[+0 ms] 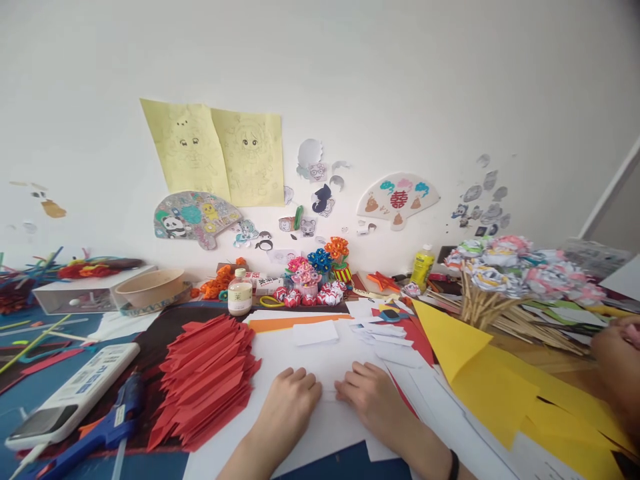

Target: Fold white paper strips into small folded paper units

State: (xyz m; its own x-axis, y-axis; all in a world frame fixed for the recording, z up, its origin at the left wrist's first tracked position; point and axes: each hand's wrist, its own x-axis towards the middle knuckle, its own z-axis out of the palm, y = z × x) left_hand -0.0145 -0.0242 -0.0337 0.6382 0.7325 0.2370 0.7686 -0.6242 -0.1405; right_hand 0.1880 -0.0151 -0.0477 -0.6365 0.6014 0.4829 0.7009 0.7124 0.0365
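Observation:
My left hand (pixel 293 403) and my right hand (pixel 370 397) rest close together over a large white sheet (pixel 280 357). Fingers of both are curled down on a small white paper strip (pixel 328 395), which shows between them; its ends are hidden under the hands. Just beyond my hands lies a folded white paper piece (pixel 315 333). Several more folded white papers (pixel 393 337) are stacked behind my right hand. To the left of my left hand sits a pile of folded red paper (pixel 205 380).
A blue glue gun (pixel 113 427) and a white power strip (pixel 75 393) lie at left. A glue bottle (pixel 240 293) stands behind the red pile. Yellow sheets (pixel 500 387) and paper flowers on sticks (pixel 495 267) are at right. Another person's hand (pixel 617 347) shows at the right edge.

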